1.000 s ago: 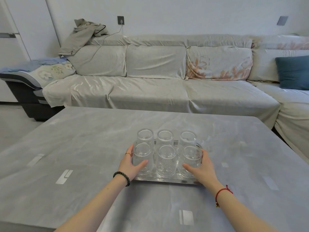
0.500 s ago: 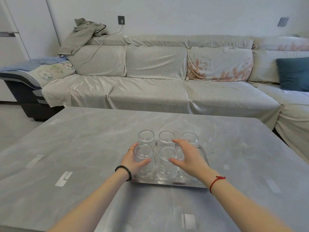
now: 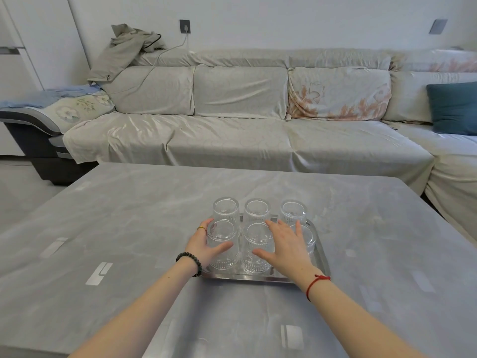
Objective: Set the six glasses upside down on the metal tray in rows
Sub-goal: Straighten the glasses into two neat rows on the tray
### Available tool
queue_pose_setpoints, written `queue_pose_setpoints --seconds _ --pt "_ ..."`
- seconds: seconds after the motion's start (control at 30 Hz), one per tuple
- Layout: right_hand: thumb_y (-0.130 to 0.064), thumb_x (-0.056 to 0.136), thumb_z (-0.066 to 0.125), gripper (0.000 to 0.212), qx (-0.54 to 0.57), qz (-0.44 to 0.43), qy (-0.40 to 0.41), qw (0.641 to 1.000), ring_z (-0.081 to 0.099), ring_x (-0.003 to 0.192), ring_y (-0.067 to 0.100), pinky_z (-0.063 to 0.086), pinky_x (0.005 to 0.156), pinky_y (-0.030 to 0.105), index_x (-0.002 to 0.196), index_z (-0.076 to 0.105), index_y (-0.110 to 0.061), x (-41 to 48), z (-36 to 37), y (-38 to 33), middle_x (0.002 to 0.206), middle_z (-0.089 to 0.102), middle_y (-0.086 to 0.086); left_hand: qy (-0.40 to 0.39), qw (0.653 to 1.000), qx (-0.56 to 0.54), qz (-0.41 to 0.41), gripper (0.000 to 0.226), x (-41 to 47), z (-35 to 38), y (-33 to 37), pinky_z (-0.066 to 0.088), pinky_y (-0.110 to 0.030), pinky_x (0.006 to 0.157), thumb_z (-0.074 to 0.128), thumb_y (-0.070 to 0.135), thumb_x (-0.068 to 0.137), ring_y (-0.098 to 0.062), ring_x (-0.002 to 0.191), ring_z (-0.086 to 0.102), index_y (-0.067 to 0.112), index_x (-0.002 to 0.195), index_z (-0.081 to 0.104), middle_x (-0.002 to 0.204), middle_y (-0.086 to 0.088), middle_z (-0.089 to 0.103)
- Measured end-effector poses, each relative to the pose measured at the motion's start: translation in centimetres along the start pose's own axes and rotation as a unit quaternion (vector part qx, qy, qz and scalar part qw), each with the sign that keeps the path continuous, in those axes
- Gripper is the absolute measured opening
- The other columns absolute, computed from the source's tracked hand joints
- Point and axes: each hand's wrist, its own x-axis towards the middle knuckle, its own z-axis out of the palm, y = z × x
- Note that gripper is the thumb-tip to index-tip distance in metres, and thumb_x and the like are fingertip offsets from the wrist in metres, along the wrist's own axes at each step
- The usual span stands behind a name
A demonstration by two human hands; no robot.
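Observation:
Six clear ribbed glasses stand upside down in two rows of three on the metal tray (image 3: 247, 278), mid-table. The back row is a left glass (image 3: 225, 211), a middle glass (image 3: 256, 210) and a right glass (image 3: 293, 211). My left hand (image 3: 202, 245) wraps the front-left glass (image 3: 224, 257), thumb in front and fingers behind. My right hand (image 3: 286, 248) is spread flat with fingers apart; its thumb lies against the front-middle glass (image 3: 255, 241). It covers most of the front-right glass (image 3: 309, 235).
The tray sits on a grey marble-look table (image 3: 129, 228) with wide bare surface all round it. A covered sofa (image 3: 245, 135) runs behind the far edge and along the right, with a teal cushion (image 3: 454, 107) on it.
My right hand left the outer side of the front-right glass and moved left over it, fingers spreading, thumb reaching the front-middle glass. My left hand stayed on the front-left glass.

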Motion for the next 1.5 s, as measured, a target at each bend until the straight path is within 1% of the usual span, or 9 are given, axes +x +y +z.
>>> queue_pose_setpoints --seconds 0.13,0.27,0.43,0.53,0.77,1.1,1.3,1.4,1.5 --pt "-0.055 0.072 0.063 0.079 0.123 0.002 0.064 0.990 0.024 0.138 0.018 -0.003 0.115 0.046 0.136 0.031 -0.022 -0.5 -0.8 0.8 0.143 0.040 -0.002 -0.009 1.000 -0.007 -0.004 0.087 0.0 -0.1 0.0 0.033 -0.033 0.107 0.078 0.031 0.065 -0.017 0.122 0.041 0.018 0.135 0.028 0.136 -0.004 0.044" --pt "-0.036 0.061 0.081 0.097 0.333 0.082 0.134 0.930 0.031 0.130 0.013 0.026 0.112 0.038 0.138 0.024 -0.024 -1.8 -1.7 3.6 0.144 0.034 -0.002 -0.020 1.000 -0.020 -0.007 0.090 -0.4 -0.3 -0.4 0.029 -0.023 0.102 0.078 0.025 0.066 -0.005 0.118 0.036 0.016 0.137 0.024 0.141 -0.001 0.039" --pt "-0.019 0.059 0.084 0.106 0.407 0.152 0.097 0.896 0.030 0.122 0.002 0.025 0.103 0.024 0.140 0.015 -0.022 -3.7 -0.5 5.7 0.146 0.031 0.001 -0.032 0.999 0.001 -0.026 0.083 -1.0 -0.2 -1.5 0.030 -0.024 0.102 0.077 0.026 0.068 -0.010 0.122 0.041 0.014 0.135 0.028 0.139 -0.002 0.042" --pt "-0.013 0.061 0.082 0.098 0.413 0.160 0.090 0.892 0.039 0.124 0.014 0.030 0.102 0.028 0.138 0.021 -0.023 -3.9 0.3 6.0 0.139 0.041 0.006 -0.039 0.999 0.010 -0.028 0.067 -1.2 0.0 -1.7 0.032 -0.018 0.091 0.073 0.026 0.072 -0.002 0.103 0.045 0.017 0.127 0.037 0.125 0.003 0.052" --pt "-0.015 0.065 0.079 0.090 0.406 0.153 0.073 0.898 0.041 0.126 0.019 0.036 0.107 0.045 0.138 0.027 -0.020 -3.7 0.2 5.9 0.140 0.042 0.004 -0.045 0.998 0.007 -0.033 0.064 -1.1 -0.1 -1.8 0.032 -0.021 0.094 0.072 0.028 0.073 -0.004 0.107 0.043 0.019 0.127 0.038 0.125 0.004 0.051" --pt "-0.029 0.078 0.068 0.069 0.441 0.153 0.096 0.879 0.040 0.125 0.019 0.034 0.097 0.027 0.135 0.032 -0.016 0.2 -4.1 6.0 0.139 0.041 0.010 -0.021 0.998 -0.041 -0.032 0.076 1.5 -1.9 1.8 0.024 -0.035 0.110 0.053 0.048 0.081 -0.016 0.136 0.026 0.016 0.140 0.018 0.150 -0.002 0.027" --pt "-0.024 0.072 0.074 0.080 0.391 0.194 -0.015 0.899 0.039 0.127 0.031 0.039 0.099 0.041 0.137 0.028 -0.015 4.0 -5.6 7.2 0.143 0.036 0.014 -0.039 0.997 0.033 -0.053 0.087 5.5 -2.3 3.8 0.027 -0.038 0.111 0.069 0.032 0.075 -0.022 0.136 0.027 0.012 0.140 0.015 0.150 -0.005 0.026" --pt "-0.024 0.071 0.075 0.083 0.364 0.197 -0.062 0.908 0.037 0.129 0.031 0.041 0.092 0.038 0.137 0.026 -0.015 5.3 -5.2 7.4 0.145 0.032 0.013 -0.056 0.995 0.051 -0.068 0.091 6.8 -1.5 4.0 0.029 -0.038 0.108 0.073 0.026 0.071 -0.024 0.134 0.031 0.011 0.140 0.016 0.149 -0.007 0.027" --pt "-0.024 0.071 0.075 0.082 0.345 0.187 -0.067 0.917 0.035 0.130 0.028 0.036 0.101 0.039 0.137 0.028 -0.013 6.2 -4.3 7.5 0.145 0.033 0.011 -0.048 0.994 0.055 -0.081 0.090 7.5 -0.7 3.9 0.032 -0.037 0.106 0.076 0.026 0.068 -0.025 0.131 0.034 0.012 0.138 0.021 0.148 -0.006 0.028"
